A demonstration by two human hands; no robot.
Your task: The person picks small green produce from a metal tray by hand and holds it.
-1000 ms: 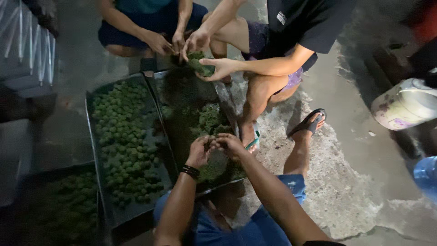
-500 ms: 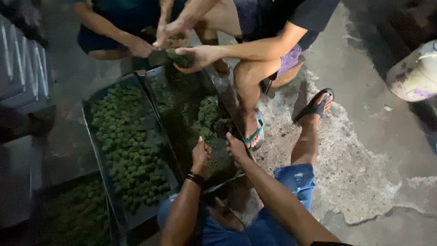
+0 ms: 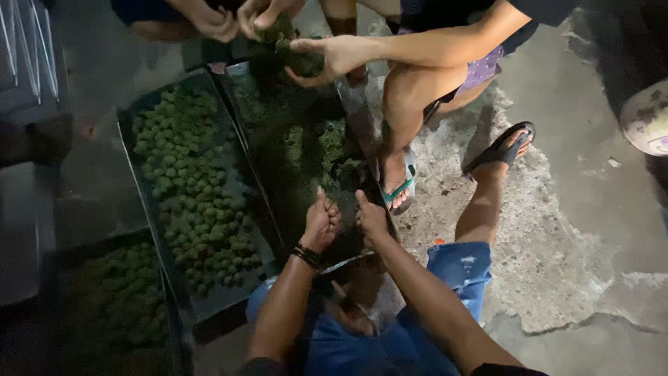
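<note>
Both arms stretched forward and down, forearms converging. Left hand (image 3: 321, 221) curled into loose fist, dark band on wrist. Right hand (image 3: 371, 217) just beside it, fingers curled, thumb sticking up. Hands nearly touching, can't tell what's gripped.

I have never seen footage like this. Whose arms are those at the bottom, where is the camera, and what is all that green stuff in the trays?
The camera sits on a person's head and looks down, so the two arms at the bottom are that person's own. Their left hand and right hand are curled close together over a dark tray of loose green material; what they grip is too dim to tell. Beside it, another tray holds many small green balls. At the top, another person's hand cups a green clump. All this rests on a concrete floor.
</note>
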